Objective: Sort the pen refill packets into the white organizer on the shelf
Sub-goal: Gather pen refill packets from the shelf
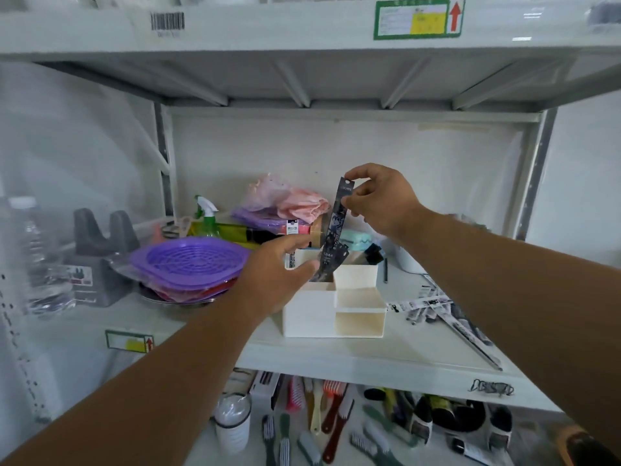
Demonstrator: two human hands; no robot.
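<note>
A: Where is the pen refill packet (333, 230) sitting?

B: Nearly upright, its long axis running twelve to six, lower end entering the white organizer's (332, 314) rear-left slot. The right hand (379, 200) is pinching its top; the left hand (279, 274) is steadying it near the bottom, fingers curled against it.

A: More packets?

B: Loose packets (437, 307) are lying at three o'clock of the organizer.

A red up-arrow marks the green-bordered shelf label (419, 18); other print is unreadable.

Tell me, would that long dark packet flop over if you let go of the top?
Probably only a little: the packet stands nearly straight while the right hand pinches just its top. It looks thin and light. Its bottom already sits in the white organizer, which should prop it.
</note>
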